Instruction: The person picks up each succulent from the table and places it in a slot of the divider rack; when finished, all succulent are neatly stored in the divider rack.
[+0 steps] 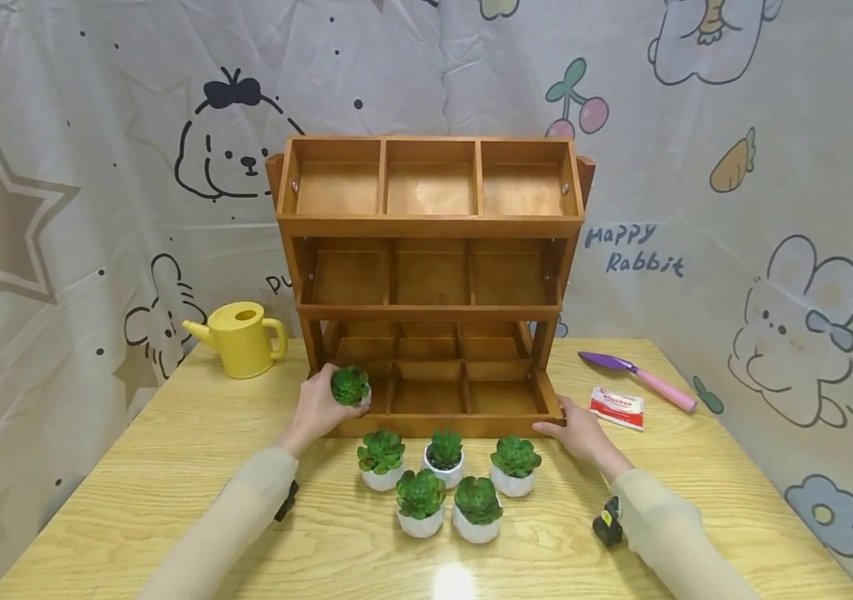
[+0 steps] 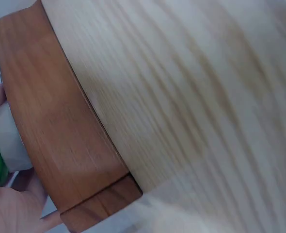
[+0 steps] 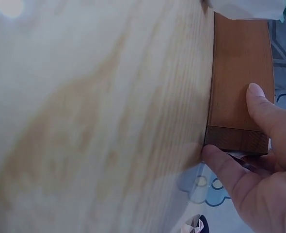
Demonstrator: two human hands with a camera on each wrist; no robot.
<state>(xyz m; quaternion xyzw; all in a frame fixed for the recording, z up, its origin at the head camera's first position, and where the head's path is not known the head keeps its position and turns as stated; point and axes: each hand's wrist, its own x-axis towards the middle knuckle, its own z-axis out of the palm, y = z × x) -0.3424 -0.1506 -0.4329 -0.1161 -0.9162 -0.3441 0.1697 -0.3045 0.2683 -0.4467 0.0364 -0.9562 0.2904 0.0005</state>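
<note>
Leftward, pinching in the partly closed left grip (image 1: 318,403) a small succulent (image 1: 349,384), densely leaved, green, rosette-shaped, in a white pot (image 1: 366,397), held at the low front left compartment (image 1: 379,389) of a brown wooden three-tier shelf (image 1: 429,313). Set behind five similar white-potted succulents (image 1: 420,496) on the pale wood-grain surface (image 1: 208,442). Rightward, clasping the shelf's lower corner (image 3: 236,139) in the half-open right grip (image 1: 580,430).

potted plants (image 1: 444,477) obstruct low reach; above is open.

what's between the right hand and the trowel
The head view shows a red-and-white packet lying between the right hand and the trowel.
</note>
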